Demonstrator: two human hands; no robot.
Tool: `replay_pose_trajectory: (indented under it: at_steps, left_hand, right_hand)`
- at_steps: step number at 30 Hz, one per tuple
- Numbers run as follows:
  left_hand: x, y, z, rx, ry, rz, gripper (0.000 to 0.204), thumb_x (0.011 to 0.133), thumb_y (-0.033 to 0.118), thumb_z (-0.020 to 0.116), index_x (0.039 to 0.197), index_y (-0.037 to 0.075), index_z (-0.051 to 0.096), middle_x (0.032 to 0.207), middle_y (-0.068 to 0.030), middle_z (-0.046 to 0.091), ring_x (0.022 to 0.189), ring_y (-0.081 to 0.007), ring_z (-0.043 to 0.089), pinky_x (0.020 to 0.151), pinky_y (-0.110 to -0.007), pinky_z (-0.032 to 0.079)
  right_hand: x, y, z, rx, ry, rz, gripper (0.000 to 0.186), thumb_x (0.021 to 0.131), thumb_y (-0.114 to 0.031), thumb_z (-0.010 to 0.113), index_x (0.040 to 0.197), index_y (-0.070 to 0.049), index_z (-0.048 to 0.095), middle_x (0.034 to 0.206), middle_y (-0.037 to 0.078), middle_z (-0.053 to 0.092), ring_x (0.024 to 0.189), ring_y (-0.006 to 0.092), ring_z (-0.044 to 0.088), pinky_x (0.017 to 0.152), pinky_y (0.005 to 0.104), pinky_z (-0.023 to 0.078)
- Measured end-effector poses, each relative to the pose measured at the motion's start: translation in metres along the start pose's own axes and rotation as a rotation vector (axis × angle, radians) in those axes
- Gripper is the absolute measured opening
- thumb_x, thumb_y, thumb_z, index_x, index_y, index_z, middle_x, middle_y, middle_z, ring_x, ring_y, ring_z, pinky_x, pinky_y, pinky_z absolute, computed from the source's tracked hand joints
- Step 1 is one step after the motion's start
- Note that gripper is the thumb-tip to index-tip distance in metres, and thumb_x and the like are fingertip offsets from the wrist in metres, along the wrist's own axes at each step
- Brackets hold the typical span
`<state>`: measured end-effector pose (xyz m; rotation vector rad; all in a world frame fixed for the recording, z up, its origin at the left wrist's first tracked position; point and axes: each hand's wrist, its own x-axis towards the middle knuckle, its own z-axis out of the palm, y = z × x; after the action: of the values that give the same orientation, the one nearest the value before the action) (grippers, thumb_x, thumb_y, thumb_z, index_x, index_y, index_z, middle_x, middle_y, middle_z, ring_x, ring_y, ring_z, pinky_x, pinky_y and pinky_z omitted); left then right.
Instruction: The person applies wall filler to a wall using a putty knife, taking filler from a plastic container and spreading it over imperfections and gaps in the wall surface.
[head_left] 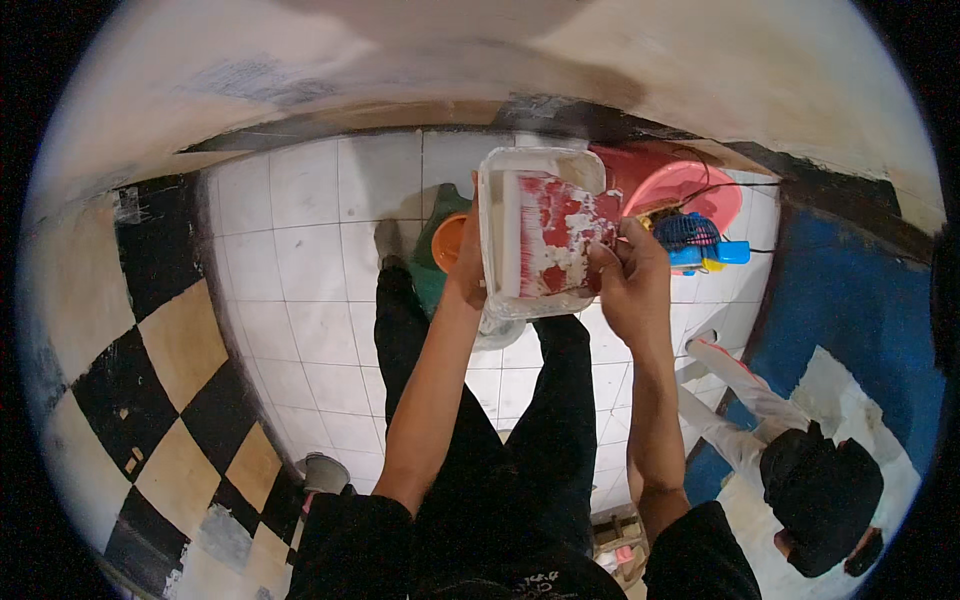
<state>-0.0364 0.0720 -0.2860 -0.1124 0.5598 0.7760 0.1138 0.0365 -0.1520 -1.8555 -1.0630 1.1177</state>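
Observation:
My left hand [464, 265] grips the left side of a white rectangular plastic tub [491, 160] with pale residue on its rim and walls. Across the tub lies a wide red spreader [555, 240], smeared and flecked with white paste and with a pale strip along its left side. My right hand [625, 260] is closed on the spreader's right part, thumb on top, at the tub's right side. Some of the left hand's fingers are hidden behind the tub.
An orange bowl [449, 243] stands on a green object [430, 280]. A pink basin [690, 185] and blue items [685, 235] are on the white tiles [305, 260]. Another person [815, 500] is at lower right, near a blue surface [830, 280]. A checkered wall [175, 355] is left.

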Motion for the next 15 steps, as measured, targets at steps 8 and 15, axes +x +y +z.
replay_pose_trajectory:
  at_steps: [8, 15]
  left_hand:
    - [0.005, 0.010, -0.061, 0.163, 0.051, 0.246, 0.055, 0.090, 0.045, 0.044, 0.129, 0.006, 0.040, 0.121, -0.0104, 0.052, 0.105, -0.0245, 0.054, 0.088, -0.038, 0.047]
    - [-0.028, 0.022, -0.104, -0.085, 0.141, 0.202, 0.060, 0.087, 0.046, 0.047, 0.131, 0.006, 0.037, 0.120, -0.0165, 0.051, 0.099, -0.0301, 0.057, 0.083, -0.046, 0.050]
  right_hand:
    - [0.000, 0.021, -0.016, 0.823, -0.125, 0.301, 0.022, 0.084, -0.005, 0.055, 0.105, 0.001, 0.051, 0.086, 0.006, 0.061, 0.069, 0.0133, 0.061, 0.058, 0.0264, 0.052]
    - [0.045, 0.096, 0.002, 1.245, 0.071, 0.321, 0.032, 0.083, -0.002, 0.049, 0.115, 0.003, 0.047, 0.108, 0.012, 0.057, 0.096, 0.0230, 0.058, 0.081, 0.0362, 0.052]
